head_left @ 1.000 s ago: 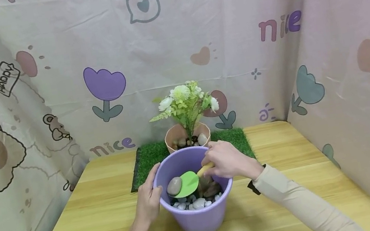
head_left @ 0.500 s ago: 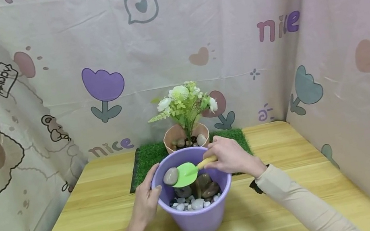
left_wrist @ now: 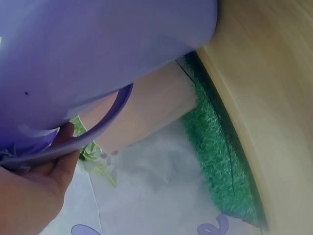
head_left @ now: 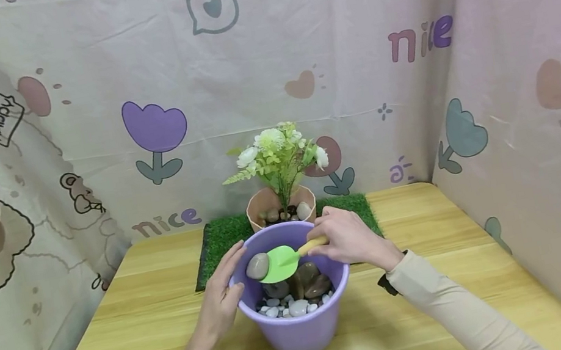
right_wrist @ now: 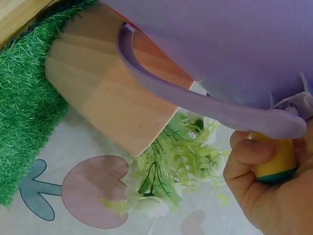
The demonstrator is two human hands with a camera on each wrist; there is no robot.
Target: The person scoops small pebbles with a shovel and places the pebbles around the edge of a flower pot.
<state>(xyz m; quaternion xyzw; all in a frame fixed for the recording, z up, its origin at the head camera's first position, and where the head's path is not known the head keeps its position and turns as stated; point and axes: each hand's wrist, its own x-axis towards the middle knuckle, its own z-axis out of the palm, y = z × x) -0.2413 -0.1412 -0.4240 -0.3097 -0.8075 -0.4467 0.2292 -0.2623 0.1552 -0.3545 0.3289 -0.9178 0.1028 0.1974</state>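
Observation:
A purple bucket (head_left: pixel 301 339) stands on the wooden table, with white pebbles (head_left: pixel 298 307) and larger dark stones (head_left: pixel 317 286) in its bottom. My left hand (head_left: pixel 218 300) holds its left rim, thumb at the edge and fingers along the outside. In the left wrist view these fingers lie behind the bucket's hanging handle (left_wrist: pixel 115 110). My right hand (head_left: pixel 348 237) grips the yellow handle of a small trowel (head_left: pixel 280 263) with a green blade. A smooth grey stone (head_left: pixel 258 266) sits at the blade's left end, near the inner wall; whether it touches the wall I cannot tell.
Behind the bucket, a peach pot (head_left: pixel 258 211) holds white and green flowers (head_left: pixel 278 160) and several stones. Under it lies a mat of artificial grass (head_left: pixel 225 232). Printed cloth (head_left: pixel 251 68) hangs at the back and both sides of the wooden table (head_left: pixel 133 323).
The trowel and grey stone have risen inside the bucket, uncovering more dark stones below. My right hand has moved slightly up and right. My left fingertips sit slightly higher at the rim.

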